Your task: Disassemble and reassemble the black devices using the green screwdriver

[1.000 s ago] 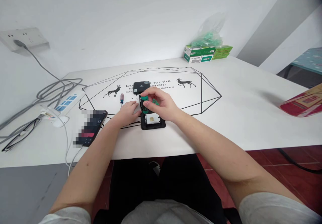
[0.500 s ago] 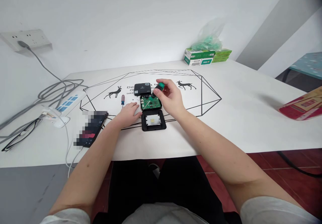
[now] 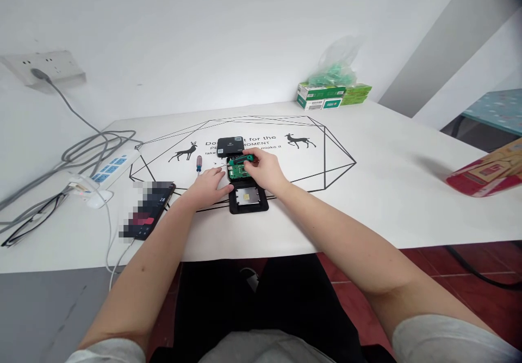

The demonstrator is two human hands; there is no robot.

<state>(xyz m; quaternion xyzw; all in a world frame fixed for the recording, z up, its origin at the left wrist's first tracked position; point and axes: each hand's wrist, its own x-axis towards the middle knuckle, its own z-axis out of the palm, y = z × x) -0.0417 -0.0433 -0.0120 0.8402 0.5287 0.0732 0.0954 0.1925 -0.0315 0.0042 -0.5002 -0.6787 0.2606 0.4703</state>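
Observation:
My right hand (image 3: pixel 266 168) grips a green-and-black screwdriver (image 3: pixel 241 160), which lies almost level across a green circuit board (image 3: pixel 237 171). Its thin shaft points left; I cannot tell whether the tip touches anything. The board sits in a black case, partly covered by the fingers of that hand. Toward me is a black case piece (image 3: pixel 249 208) with a silver metal plate (image 3: pixel 248 195) inside. My left hand (image 3: pixel 210 186) rests flat with fingers stretched, its thumb at the edge of the case. Behind the board lies a black box-shaped device (image 3: pixel 230 145).
A second screwdriver (image 3: pixel 199 163) lies left of the board. At left are a phone (image 3: pixel 157 205), a power strip (image 3: pixel 110 170), grey cable and glasses (image 3: pixel 32 219). Green-and-white boxes (image 3: pixel 322 95) with a plastic bag stand at the back, and a red package (image 3: pixel 485 173) at right.
My right hand has come lower and a little left. The screwdriver has tipped from a steep slant to nearly level over the board. My left hand stays almost in place.

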